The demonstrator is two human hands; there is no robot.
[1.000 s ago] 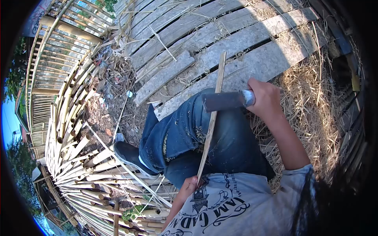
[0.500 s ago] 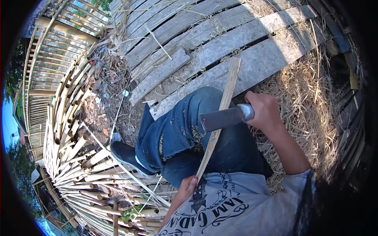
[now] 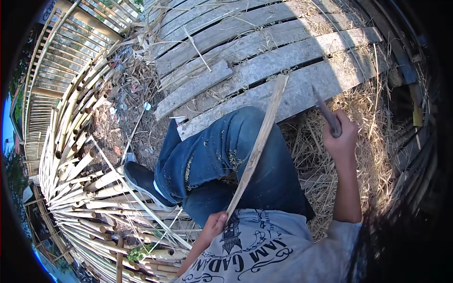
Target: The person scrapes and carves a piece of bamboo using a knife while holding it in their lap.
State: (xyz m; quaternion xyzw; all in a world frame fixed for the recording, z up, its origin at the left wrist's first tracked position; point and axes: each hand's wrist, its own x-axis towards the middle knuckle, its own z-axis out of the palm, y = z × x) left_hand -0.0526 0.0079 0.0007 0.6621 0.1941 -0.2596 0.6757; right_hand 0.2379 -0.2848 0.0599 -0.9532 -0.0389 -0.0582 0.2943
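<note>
My left hand (image 3: 215, 223) is closed round the lower end of a long flat bamboo strip (image 3: 258, 145), close to my shirt. The strip runs up across my jeans, its far end over the edge of the wooden slats. To the right of the strip, my right hand (image 3: 341, 134) grips a blade tool (image 3: 325, 111) by its handle. The blade is seen nearly edge-on, pointing up and left, apart from the strip. Pale shavings cling to my jeans (image 3: 219, 146).
Grey wooden slats (image 3: 264, 61) with a loose short board (image 3: 193, 89) lie ahead. Piled bamboo poles (image 3: 101, 221) fill the left, below a bamboo fence (image 3: 71, 52). Shavings (image 3: 363, 155) cover the ground at right.
The blade was across the strip over my knee; my right hand has lifted it off, up and to the right, and turned it edge-on. My left hand keeps hold of the strip.
</note>
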